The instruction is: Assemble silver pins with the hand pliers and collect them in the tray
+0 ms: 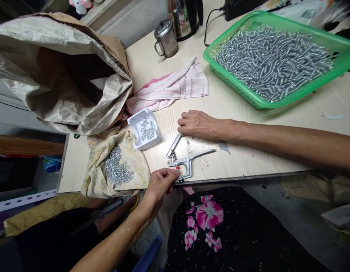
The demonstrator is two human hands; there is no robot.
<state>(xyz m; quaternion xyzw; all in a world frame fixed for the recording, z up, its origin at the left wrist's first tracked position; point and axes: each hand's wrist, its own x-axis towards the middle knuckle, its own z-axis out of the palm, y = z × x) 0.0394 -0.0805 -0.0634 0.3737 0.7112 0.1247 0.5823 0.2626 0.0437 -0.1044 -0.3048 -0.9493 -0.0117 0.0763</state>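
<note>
Grey hand-press pliers (187, 166) with a red-tipped part and a small spring stand at the table's front edge, their two handles spread apart. My right hand (196, 124) is closed with curled fingers over the end of the upper handle. At the jaws, my left hand (162, 179) pinches with thumb and fingertips; whatever small piece it holds is hidden. A white plastic box (160, 136) beside the pliers contains short silvery spring-like pieces (148, 129). More small shiny metal pieces (118, 168) lie heaped on a yellowish patterned cloth (139, 166) left of my left hand.
A green basket (234, 85) full of silvery spring-like pieces stands at the right. At the left is a large open woven sack (112, 102). A pink-white towel (175, 85), a metal mug (167, 39) and a kettle (186, 19) are farther back. Someone's leg (112, 217) shows below left.
</note>
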